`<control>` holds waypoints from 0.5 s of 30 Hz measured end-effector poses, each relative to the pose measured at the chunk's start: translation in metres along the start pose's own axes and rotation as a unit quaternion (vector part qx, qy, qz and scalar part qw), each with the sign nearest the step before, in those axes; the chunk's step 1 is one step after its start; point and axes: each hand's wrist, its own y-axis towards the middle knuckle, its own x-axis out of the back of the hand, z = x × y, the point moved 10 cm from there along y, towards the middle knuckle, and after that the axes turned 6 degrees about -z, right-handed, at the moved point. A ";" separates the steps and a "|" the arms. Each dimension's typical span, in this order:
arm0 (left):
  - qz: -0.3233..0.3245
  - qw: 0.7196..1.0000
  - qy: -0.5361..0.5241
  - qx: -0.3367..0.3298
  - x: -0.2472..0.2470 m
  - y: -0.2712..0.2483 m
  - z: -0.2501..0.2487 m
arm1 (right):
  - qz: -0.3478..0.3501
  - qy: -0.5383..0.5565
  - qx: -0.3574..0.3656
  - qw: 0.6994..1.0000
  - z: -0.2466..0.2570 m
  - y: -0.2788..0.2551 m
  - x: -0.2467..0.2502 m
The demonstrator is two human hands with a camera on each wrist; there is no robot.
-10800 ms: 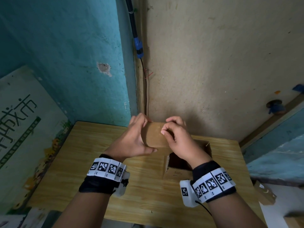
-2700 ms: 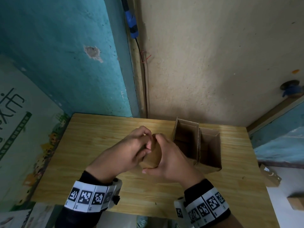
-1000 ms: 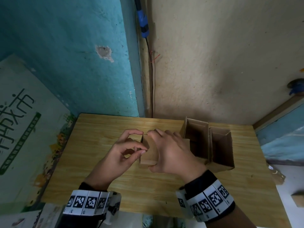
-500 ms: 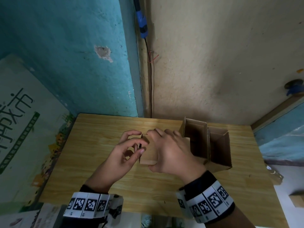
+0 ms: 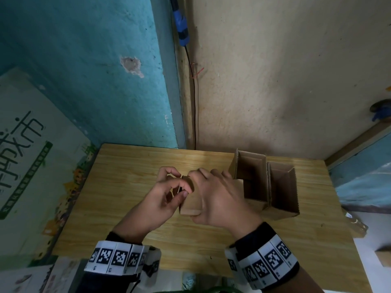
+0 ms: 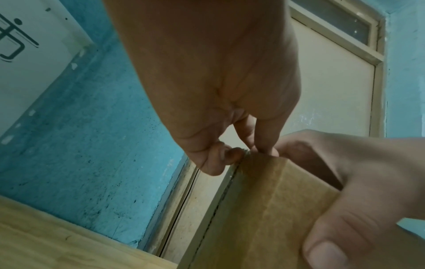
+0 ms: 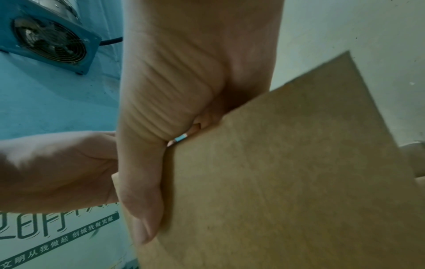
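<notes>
A small brown cardboard box [image 5: 191,205] stands on the wooden table [image 5: 118,187] between my hands. My right hand [image 5: 220,199] wraps over it from the right, thumb along its near edge [image 7: 142,209]. My left hand [image 5: 163,195] pinches the box's upper left edge with curled fingertips [image 6: 232,156]. In the left wrist view the box [image 6: 260,214] shows a taped seam, and the right thumb lies across its corner. The box's far side is hidden by my hands.
Two open-topped cardboard boxes [image 5: 251,176] [image 5: 282,189] stand side by side just right of my right hand. A printed board [image 5: 31,149] leans at the left. The walls' corner with a cable [image 5: 191,98] is behind the table. More boxes lie on the floor at right [image 5: 357,225].
The hands and box have barely shifted over the last second. Earlier the box was held up in the air; it now rests on the table.
</notes>
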 end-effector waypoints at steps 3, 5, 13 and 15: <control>-0.016 1.000 -0.005 -0.018 0.004 0.000 -0.005 | -0.007 0.020 -0.006 1.000 0.001 0.001 0.002; -0.057 0.998 0.010 -0.025 0.013 0.000 -0.007 | -0.013 0.028 -0.013 0.999 -0.001 0.003 0.006; -0.118 0.992 0.032 -0.023 0.019 -0.005 -0.009 | -0.015 0.014 -0.023 1.000 0.002 0.009 0.010; -0.127 0.992 0.020 0.001 0.020 -0.004 -0.006 | -0.017 0.002 -0.018 1.000 0.005 0.010 0.009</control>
